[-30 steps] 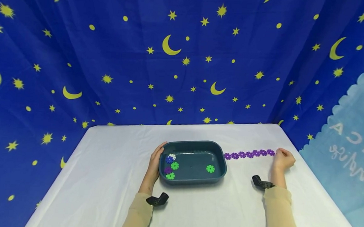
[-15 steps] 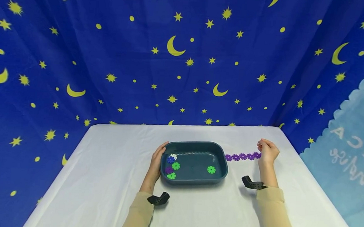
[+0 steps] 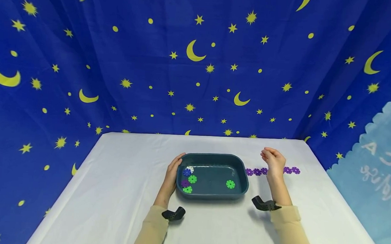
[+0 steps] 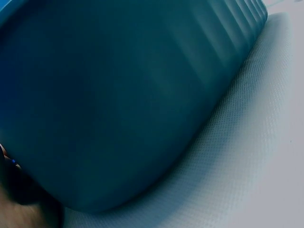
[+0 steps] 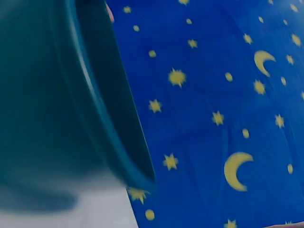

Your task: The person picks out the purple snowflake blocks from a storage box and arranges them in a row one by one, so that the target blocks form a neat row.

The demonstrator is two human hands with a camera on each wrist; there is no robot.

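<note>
Along the outer left side of a dark teal plastic tub [image 3: 211,196] lies my left hand [image 3: 170,176], its fingers stretched along the wall and touching it. My right hand [image 3: 275,165] hovers over a row of purple flower-shaped discs [image 3: 257,172], fingers loosely bent, with nothing visible in them. It hides the middle of that row. Inside the tub are a white disc [image 3: 191,169], a blue disc [image 3: 187,172], a purple disc [image 3: 185,183] and several green discs [image 3: 230,184]. The tub wall [image 4: 118,104] fills most of the left wrist view.
A white cloth [image 3: 122,192] covers the table. Dark blue fabric [image 3: 165,69] with yellow stars and moons hangs behind it and on the sides. A light blue banner [image 3: 379,168] with lettering hangs at the right. Each wrist wears a black camera mount [image 3: 174,213].
My right hand has moved left from the row's right end to above its middle, uncovering the right-end discs. The left hand stays at the tub. The head view has shifted slightly.
</note>
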